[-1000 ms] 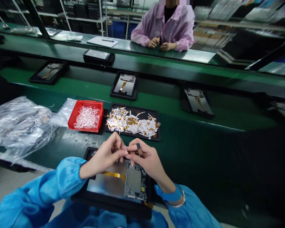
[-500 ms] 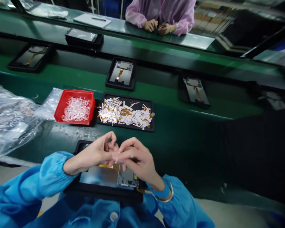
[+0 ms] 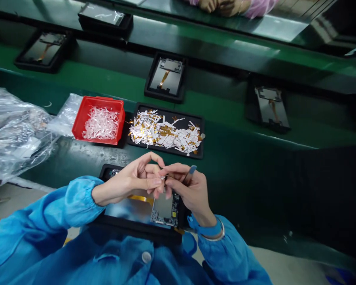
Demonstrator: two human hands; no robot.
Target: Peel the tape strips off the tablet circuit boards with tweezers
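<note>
My left hand (image 3: pixel 138 178) and my right hand (image 3: pixel 186 189) meet fingertip to fingertip above a black tray (image 3: pixel 136 230) that holds a metal-backed panel with a circuit board (image 3: pixel 163 209) and an orange flex cable (image 3: pixel 141 198). Both hands pinch a tiny pale piece between them; I cannot name it. My right hand also grips a thin tool with a grey-blue tip (image 3: pixel 192 169). Both arms wear blue sleeves.
A red bin (image 3: pixel 86 110) of white strips and a black tray (image 3: pixel 199 121) of white and orange scraps lie ahead. Crumpled plastic bags (image 3: pixel 13 130) sit at left. Several trays with panels (image 3: pixel 166 77) ride the green belt (image 3: pixel 219 114). Another person's hands (image 3: pixel 222 4) rest at the far side.
The view tilted down and shifted. My hands stayed together over the tray; the right hand's tool tip shows again after being hidden half a second ago.
</note>
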